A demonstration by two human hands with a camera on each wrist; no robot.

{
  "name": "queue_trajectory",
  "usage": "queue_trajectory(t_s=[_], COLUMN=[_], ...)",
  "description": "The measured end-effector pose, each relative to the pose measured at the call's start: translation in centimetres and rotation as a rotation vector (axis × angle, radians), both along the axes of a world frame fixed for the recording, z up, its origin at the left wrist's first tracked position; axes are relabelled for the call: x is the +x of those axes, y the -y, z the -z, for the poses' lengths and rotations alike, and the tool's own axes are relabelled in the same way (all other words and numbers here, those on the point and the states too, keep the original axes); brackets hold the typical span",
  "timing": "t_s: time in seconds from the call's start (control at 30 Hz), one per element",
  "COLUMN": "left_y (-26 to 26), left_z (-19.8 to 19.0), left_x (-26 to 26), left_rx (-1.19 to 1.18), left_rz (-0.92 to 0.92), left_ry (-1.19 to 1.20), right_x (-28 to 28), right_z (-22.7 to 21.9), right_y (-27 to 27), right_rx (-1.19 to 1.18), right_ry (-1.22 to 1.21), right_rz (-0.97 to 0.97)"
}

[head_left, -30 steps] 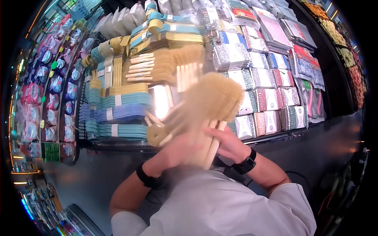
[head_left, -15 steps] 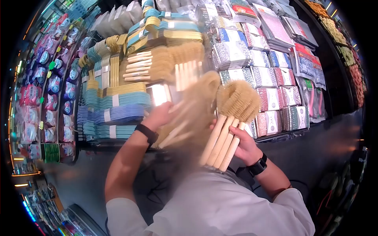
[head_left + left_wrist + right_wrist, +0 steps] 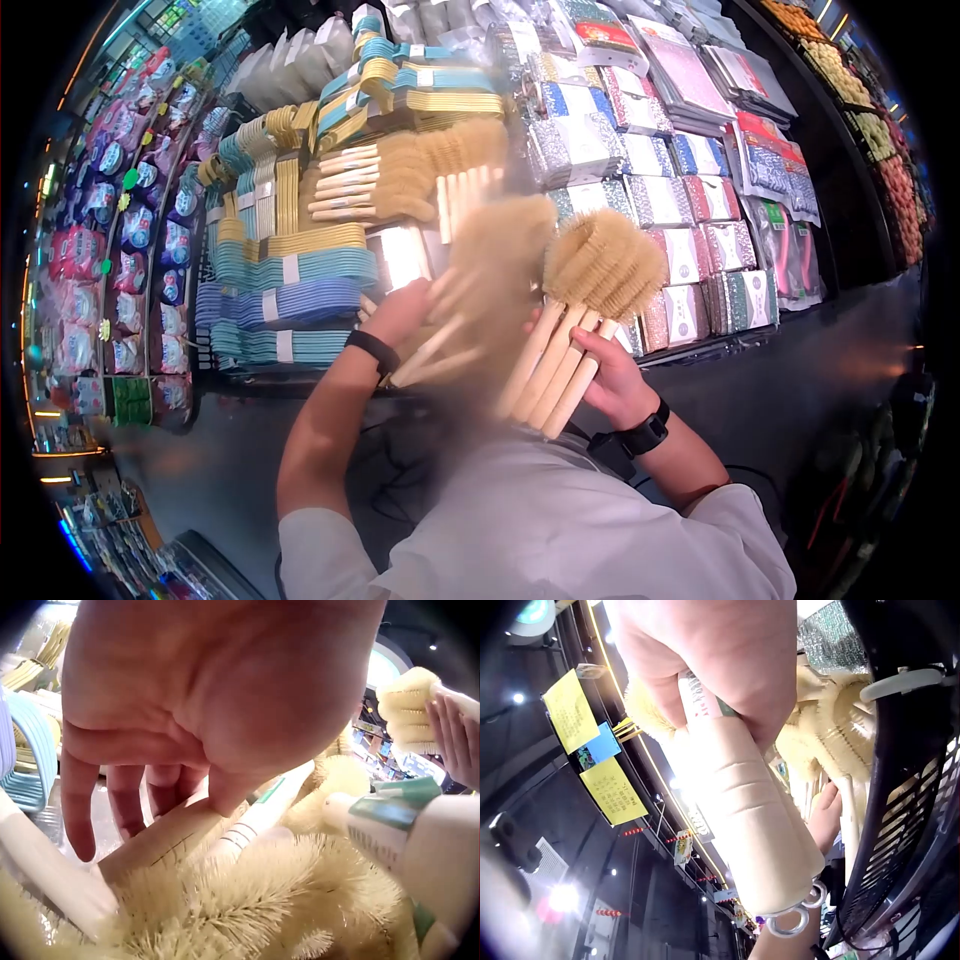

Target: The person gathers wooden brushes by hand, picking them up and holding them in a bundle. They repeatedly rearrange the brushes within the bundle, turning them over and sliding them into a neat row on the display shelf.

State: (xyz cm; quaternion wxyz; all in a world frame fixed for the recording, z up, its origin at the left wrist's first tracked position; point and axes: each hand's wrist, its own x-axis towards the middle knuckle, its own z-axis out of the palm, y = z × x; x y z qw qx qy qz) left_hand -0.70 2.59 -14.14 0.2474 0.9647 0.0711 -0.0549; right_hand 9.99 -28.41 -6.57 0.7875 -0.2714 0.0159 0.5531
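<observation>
Several bristle brushes with pale wooden handles (image 3: 560, 365) are fanned in my right hand (image 3: 615, 378), their tan round heads (image 3: 605, 262) pointing up and away from me. Metal rings hang from the handle ends (image 3: 754, 832) in the right wrist view. My left hand (image 3: 398, 315) is down among loose brushes at the front of the display. Its thumb and fingers pinch a wooden handle (image 3: 154, 838) there, as the left wrist view shows. Bristles (image 3: 247, 892) of the pile lie just below that hand. A blur in the head view hides part of this pile.
Behind the pile lie more brushes (image 3: 350, 180) in rows. Bundled blue and yellow straps (image 3: 300, 275) fill the left side. Packaged glittery cloths (image 3: 680, 255) are stacked at right. A black slatted basket wall (image 3: 900, 832) edges the display.
A second ago both hands were together at the brushes. Since then my left hand has moved left to the loose pile, while my right hand keeps the fanned brushes and has shifted right.
</observation>
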Motion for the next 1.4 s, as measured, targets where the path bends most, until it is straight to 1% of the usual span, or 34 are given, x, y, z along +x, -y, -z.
queue_trajectory(t_s=[0.03, 0.13, 0.17, 0.27, 0.37, 0.47, 0.5, 0.6, 0.7, 0.8, 0.93, 1.0, 1.03, 1.13, 1.17, 1.27, 1.37, 1.4], left_y=[0.1, 0.6, 0.5, 1.4, 2.0, 2.5, 2.9, 4.4, 5.4, 6.1, 8.4, 9.3, 9.1, 9.7, 9.7, 9.8, 10.6, 10.7], left_z=[-0.3, -3.3, -4.1, -6.7, -10.4, -13.3, -14.6, -16.7, -17.3, -16.9, -16.1, -14.8, -14.2, -12.8, -12.6, -13.3, -14.6, -14.7], left_x=[0.0, 1.3, 1.2, 0.7, -1.0, -2.6, -3.4, -4.9, -5.8, -6.2, -5.2, -4.4, -4.2, -3.7, -3.7, -3.4, -2.7, -2.7], left_rx=[0.017, -0.083, -0.064, 0.128, 0.235, 0.049, -0.031, -0.19, -0.362, -0.707, -0.847, -0.902, -0.732, -0.599, -0.638, -0.672, -0.994, -0.754], left_rz=[-0.038, -0.328, -0.317, -0.393, -0.369, -0.291, -0.237, -0.321, -0.466, -0.541, -0.515, -0.514, -0.401, -0.373, -0.351, -0.428, -0.624, -0.556], left_ry=[-0.022, -0.048, -0.019, -0.089, 0.028, 0.0, -0.053, -0.051, 0.105, 0.106, 0.14, 0.126, 0.093, 0.064, 0.077, 0.142, 0.335, 0.187], right_x=[0.0, 0.0, 0.0, 0.1, 0.0, 0.1, 0.1, 0.3, 0.5, 0.4, 0.0, -0.4, -0.6, -0.8, -0.7, -0.8, -0.9, -1.0], right_z=[-0.2, 0.2, 0.2, 0.1, -0.2, -0.1, 0.0, 0.0, -0.5, -0.4, -0.8, -1.6, -2.3, -2.3, -2.3, -3.6, -3.6, -3.3], right_y=[-0.2, -0.6, -0.8, -1.2, -1.2, -1.1, -1.1, -1.1, -1.5, -2.1, -3.2, -4.0, -4.3, -4.7, -4.8, -4.7, -4.5, -4.5], right_rx=[0.004, 0.001, 0.006, 0.02, 0.024, 0.01, 0.009, 0.021, 0.039, 0.016, 0.034, 0.044, 0.063, 0.048, 0.052, 0.092, 0.083, 0.07], right_ry=[0.012, 0.016, 0.015, 0.017, 0.022, 0.021, 0.017, 0.023, 0.013, -0.001, -0.077, -0.05, -0.041, -0.036, -0.033, -0.028, -0.024, -0.024], right_rz=[-0.003, 0.005, -0.001, -0.025, -0.041, -0.035, -0.033, -0.029, -0.027, -0.019, -0.01, -0.003, -0.014, 0.003, 0.004, -0.003, 0.01, 0.018])
